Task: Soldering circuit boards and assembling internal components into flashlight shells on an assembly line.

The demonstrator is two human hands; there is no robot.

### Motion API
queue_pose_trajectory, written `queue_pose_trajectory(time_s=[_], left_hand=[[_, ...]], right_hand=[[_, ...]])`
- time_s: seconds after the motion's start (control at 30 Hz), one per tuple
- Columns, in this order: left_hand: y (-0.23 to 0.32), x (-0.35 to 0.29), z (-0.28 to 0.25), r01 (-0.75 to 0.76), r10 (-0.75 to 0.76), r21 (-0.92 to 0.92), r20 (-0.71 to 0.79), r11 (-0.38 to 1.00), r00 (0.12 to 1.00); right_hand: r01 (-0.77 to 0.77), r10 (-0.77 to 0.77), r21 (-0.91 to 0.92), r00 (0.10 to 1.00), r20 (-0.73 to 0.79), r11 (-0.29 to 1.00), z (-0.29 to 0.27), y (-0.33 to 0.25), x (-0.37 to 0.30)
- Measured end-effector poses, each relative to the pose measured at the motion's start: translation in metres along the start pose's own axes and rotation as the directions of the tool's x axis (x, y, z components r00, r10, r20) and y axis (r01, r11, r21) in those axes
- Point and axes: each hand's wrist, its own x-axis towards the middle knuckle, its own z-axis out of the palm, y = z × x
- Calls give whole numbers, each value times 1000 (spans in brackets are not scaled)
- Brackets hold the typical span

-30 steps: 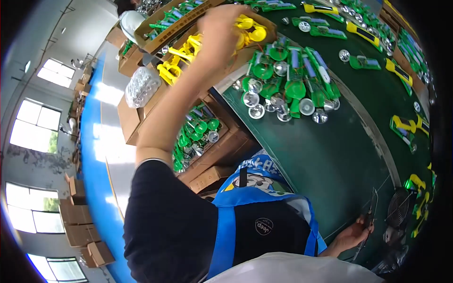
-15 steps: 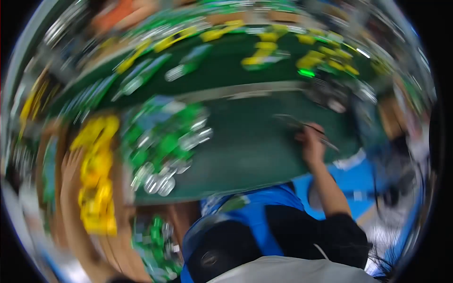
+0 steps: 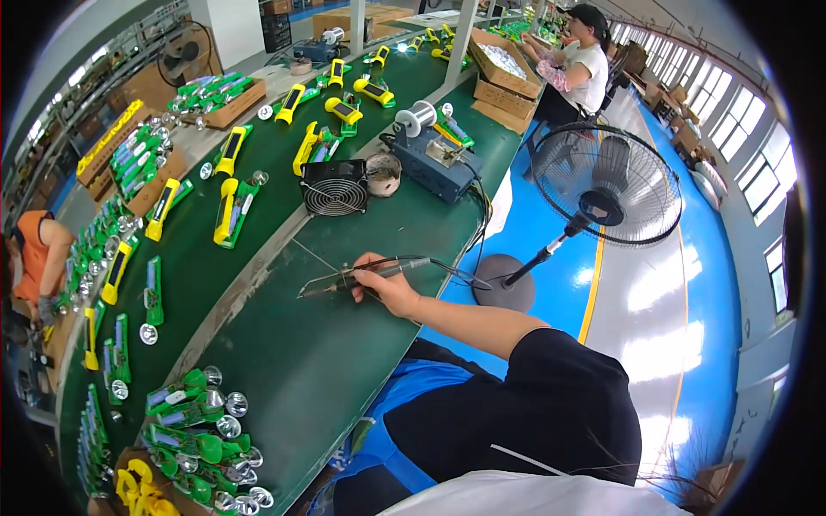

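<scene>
My right hand is closed around a soldering iron with a thin metal tube along it, held over the near strip of the green bench. The iron's tip points left, and dark cables run from its back end toward a blue soldering station. A spool of solder wire sits on that station. Beside it are a round crusty pot and a small square black fan. My left hand is out of view. A pile of green torch parts with silver reflectors lies at the lower left.
Yellow-and-green torch parts are spread along the green belt. Yellow housings fill a box lower left. A pedestal fan stands on the blue floor to the right. Two co-workers sit or stand farther off. Cardboard boxes are stacked at the far right.
The view has swung to the right and sharpened. My left hand, earlier at the yellow housings, has left the picture. My right hand still grips the soldering iron.
</scene>
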Motion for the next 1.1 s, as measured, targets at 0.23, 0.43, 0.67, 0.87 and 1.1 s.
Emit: queue_pose_trajectory(time_s=[0.23, 0.43, 0.67, 0.87, 1.1], left_hand=[[-26, -1, -39, 198, -204, 91, 61, 976, 977], [-23, 49, -104, 348, -342, 141, -64, 927, 937], [21, 60, -154, 555, -540, 105, -140, 825, 830], [162, 105, -208, 321, -315, 9, -166, 947, 934], [342, 180, -130, -94, 157, -322, 177, 942, 972]], right_hand=[[-17, 16, 18, 999, 44, 1000, 2, -4, -1], [72, -80, 112, 995, 67, 991, 1, 3, 2], [102, -119, 168, 988, 96, 981, -6, 8, 7], [183, -182, 285, 983, -28, 941, -5, -1, 7], [297, -280, 225, 954, -107, 928, -23, -31, -9]])
